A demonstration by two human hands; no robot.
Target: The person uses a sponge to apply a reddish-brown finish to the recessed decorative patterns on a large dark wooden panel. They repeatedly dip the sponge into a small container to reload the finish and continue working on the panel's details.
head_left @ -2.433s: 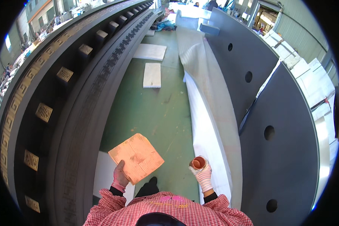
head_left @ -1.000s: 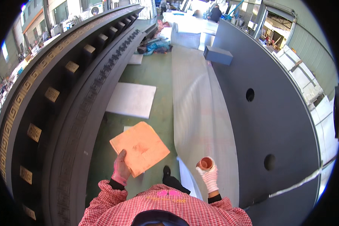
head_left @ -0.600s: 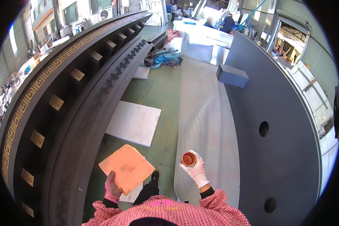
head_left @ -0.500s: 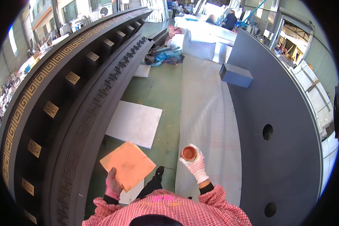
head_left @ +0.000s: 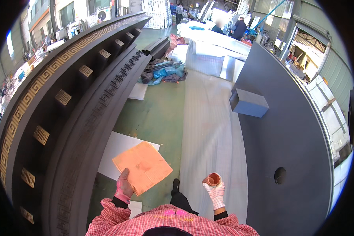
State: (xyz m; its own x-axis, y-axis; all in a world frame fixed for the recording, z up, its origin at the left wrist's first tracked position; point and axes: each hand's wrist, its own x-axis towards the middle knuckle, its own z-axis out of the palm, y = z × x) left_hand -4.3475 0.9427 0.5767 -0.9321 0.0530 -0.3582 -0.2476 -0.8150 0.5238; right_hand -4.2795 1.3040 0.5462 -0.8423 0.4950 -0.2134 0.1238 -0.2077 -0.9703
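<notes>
My left hand (head_left: 125,185) grips a square orange board (head_left: 142,167) by its near left edge, with the thumb lying on top. The board has a faint dark smudge near its middle. In my right hand (head_left: 216,194), which wears a white and pink glove, is a small reddish-brown cup (head_left: 212,179). The cup's mouth faces up, and its contents are hard to make out. Both hands are held out in front of my red checked sleeves, well apart from each other.
A long dark moulding (head_left: 72,129) with gold fret patterns runs along my left. To my right stands a grey panel (head_left: 291,129) with a grey box block (head_left: 249,103) and a round hole. White sheets (head_left: 112,151) and crumpled blue cloth (head_left: 167,72) lie on the green floor. Other people (head_left: 238,28) are far ahead.
I have moved forward between the long pieces, so the grey block and floor sheets appear nearer. The orange board has shifted right; the cup sits lower and farther right. Both stay held.
</notes>
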